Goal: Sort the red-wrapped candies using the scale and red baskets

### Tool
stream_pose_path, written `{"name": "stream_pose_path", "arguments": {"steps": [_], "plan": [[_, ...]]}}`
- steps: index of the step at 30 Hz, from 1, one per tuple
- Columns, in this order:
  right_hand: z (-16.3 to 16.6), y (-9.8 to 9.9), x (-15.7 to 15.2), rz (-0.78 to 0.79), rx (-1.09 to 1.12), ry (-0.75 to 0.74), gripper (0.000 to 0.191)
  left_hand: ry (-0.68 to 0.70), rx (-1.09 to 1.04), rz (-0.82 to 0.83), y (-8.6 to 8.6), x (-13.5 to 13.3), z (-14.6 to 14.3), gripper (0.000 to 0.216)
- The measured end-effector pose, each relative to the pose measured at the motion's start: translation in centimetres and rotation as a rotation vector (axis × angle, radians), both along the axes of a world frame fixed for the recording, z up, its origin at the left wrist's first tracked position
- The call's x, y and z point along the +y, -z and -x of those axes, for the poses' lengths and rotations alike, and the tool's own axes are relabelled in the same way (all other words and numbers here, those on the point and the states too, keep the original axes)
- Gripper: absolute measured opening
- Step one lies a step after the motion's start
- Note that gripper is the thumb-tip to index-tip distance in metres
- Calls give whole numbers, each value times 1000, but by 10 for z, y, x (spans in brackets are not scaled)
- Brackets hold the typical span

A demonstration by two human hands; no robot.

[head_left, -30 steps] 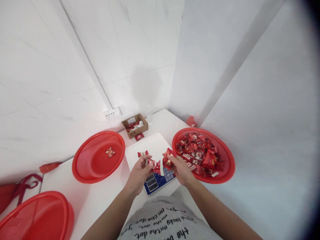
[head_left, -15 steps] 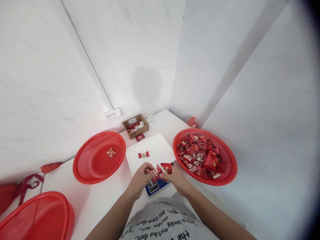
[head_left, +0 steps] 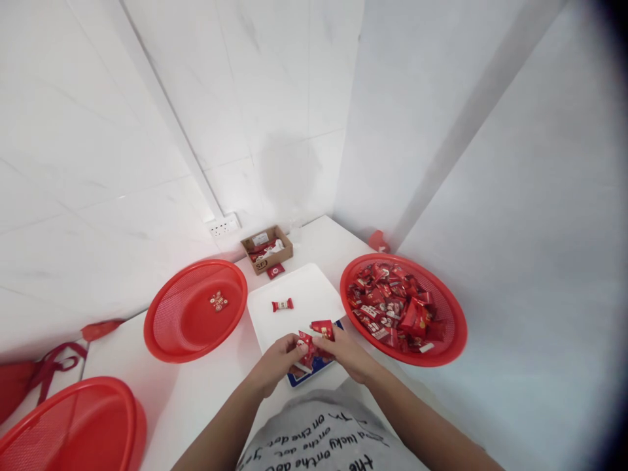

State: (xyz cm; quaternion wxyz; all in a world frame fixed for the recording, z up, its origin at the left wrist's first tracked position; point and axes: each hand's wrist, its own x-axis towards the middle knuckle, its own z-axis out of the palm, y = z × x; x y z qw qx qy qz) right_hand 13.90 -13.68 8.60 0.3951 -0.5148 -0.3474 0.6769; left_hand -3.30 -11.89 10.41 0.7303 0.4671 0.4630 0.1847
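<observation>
The left hand (head_left: 279, 363) has its grip closed on a red packet (head_left: 306, 345), the right hand (head_left: 350, 356) on a second packet (head_left: 324, 329), close together above the scale (head_left: 314, 284), probably for easy two-handed handling; the filled basket (head_left: 458, 333) stands right, seemingly within reach.

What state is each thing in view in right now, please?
Left hand: closed on red packaging
Right hand: closed on red packaging
Right basket: heaped with packets
Middle basket: holding one small packet
Scale: bearing one wrapped piece, panel partly covered
Cardboard box: open-topped, partly filled
Nearest basket: partly out of frame
</observation>
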Motion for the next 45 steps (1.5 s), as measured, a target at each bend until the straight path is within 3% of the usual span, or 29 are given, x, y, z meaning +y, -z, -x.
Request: {"name": "stream_pose_path", "arguments": {"steps": [5,9,12,14,17,19,24,29,37,45], "plan": [[3,27,20,89,208,149,37,-192,-30,96,10,0,5,37],[9,33,33,77,257,172,65,-246,-59,133,12,-1,9,37],[12,30,31,36,110,131,58,-273,-75,133,14,-2,11,37],[13,27,26,7,17,22,46,-285,-92,129,17,-3,11,37],[15,22,16,-59,-62,-176,47,-273,-129,123,18,-6,9,37],[17,19,11,-116,-142,-224,46,-248,-151,115,16,-8,6,37],[21,10,6,-203,-238,-242,43,-231,-175,86,8,-10,-3,34],[17,3,4,-301,-300,-246,42,-241,-248,175,5,-9,-6,32],[15,-5,1,-317,-630,-268,45,-238,-277,217,-1,-4,-5,24],[20,-15,2,-362,-544,-193,40,-218,-248,5,-11,-4,-11,29]]}}
